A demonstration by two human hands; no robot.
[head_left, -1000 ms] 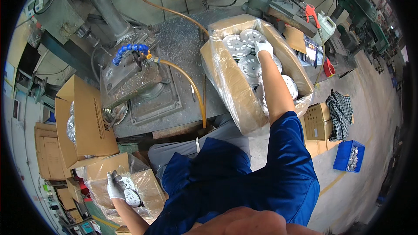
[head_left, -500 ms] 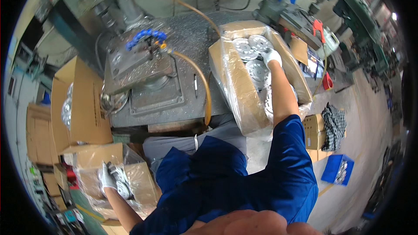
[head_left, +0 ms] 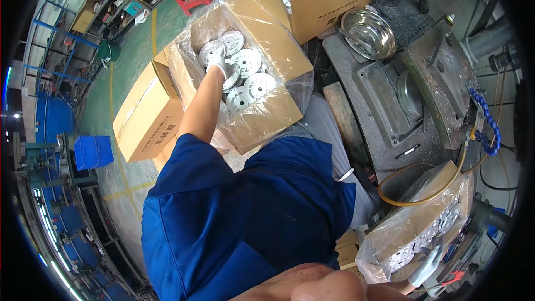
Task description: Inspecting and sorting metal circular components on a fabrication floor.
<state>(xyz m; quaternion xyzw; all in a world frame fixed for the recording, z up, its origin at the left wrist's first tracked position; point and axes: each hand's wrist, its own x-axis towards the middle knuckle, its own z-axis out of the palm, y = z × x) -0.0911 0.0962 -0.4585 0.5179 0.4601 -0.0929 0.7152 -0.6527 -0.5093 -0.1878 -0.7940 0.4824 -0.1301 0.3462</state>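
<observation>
Moved: view is swinging over to the person's left since the earlier frame; the left-side carton is now sitting upper left and the machine is sitting on the right.
Left hand: white glove, reaching down into the plastic-lined carton, lying on top of a silver metal disc.
Left fingers: curling down onto the disc; cannot tell whether they are gripping it or just touching it.
Discs: round silver parts with holes, lying flat and overlapping inside the carton at upper left, all within the clear plastic liner.
Right hand: white glove, sitting low at the right rim, just beside the second lined carton.
Right fingers: too small and bent by the lens here; cannot tell whether they are apart or together.
Second carton: holding more silver discs under clear plastic, lower right, touching the machine's edge.
Closed box: plain cardboard, standing just left of the first carton on the green floor.
Machine table: grey, oily, lying between the two cartons.
Steel bowl: sitting at the machine's top edge.
Hoses: yellow hose looping by the second carton, blue segmented coolant hose hanging above it.
Blue crate: on the floor, far left.
</observation>
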